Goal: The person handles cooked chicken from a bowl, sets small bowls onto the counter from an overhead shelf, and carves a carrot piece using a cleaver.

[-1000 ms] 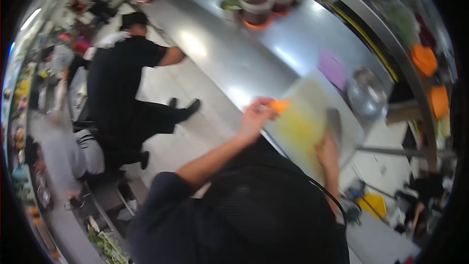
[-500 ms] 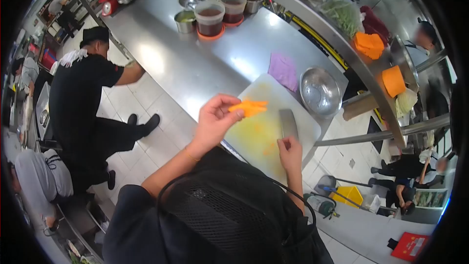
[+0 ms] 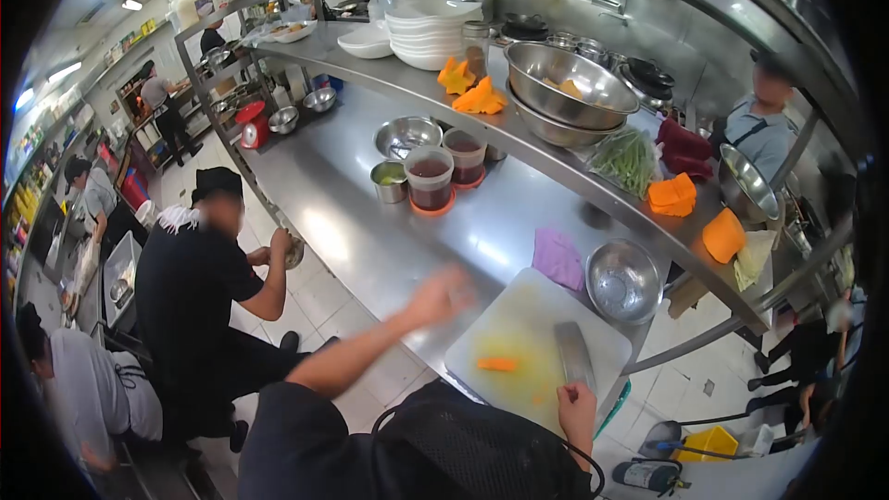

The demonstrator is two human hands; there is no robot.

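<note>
A white cutting board (image 3: 602,338), stained yellow, lies at the near end of the steel counter. An orange piece (image 3: 497,364) rests on its left part. My right hand (image 3: 576,406) is closed on the handle of a knife (image 3: 573,352), whose wide blade lies over the board's right side. Motion smears my left hand (image 3: 440,298), raised above the counter to the left of the board; its fingers are too blurred to read. Beyond the board are a purple cloth (image 3: 557,257) and a steel bowl (image 3: 624,281).
Containers of dark liquid (image 3: 430,178) and a small pot (image 3: 389,182) stand farther back. A raised steel shelf (image 3: 574,162) holds bowls, plates, greens and orange pieces. A person in black (image 3: 199,287) is left of the counter. A fire extinguisher (image 3: 648,474) is lower right.
The orange piece has gone from my left hand onto the board. That hand has moved away from the board's middle, up and left. The view has tilted up, showing more of the shelf.
</note>
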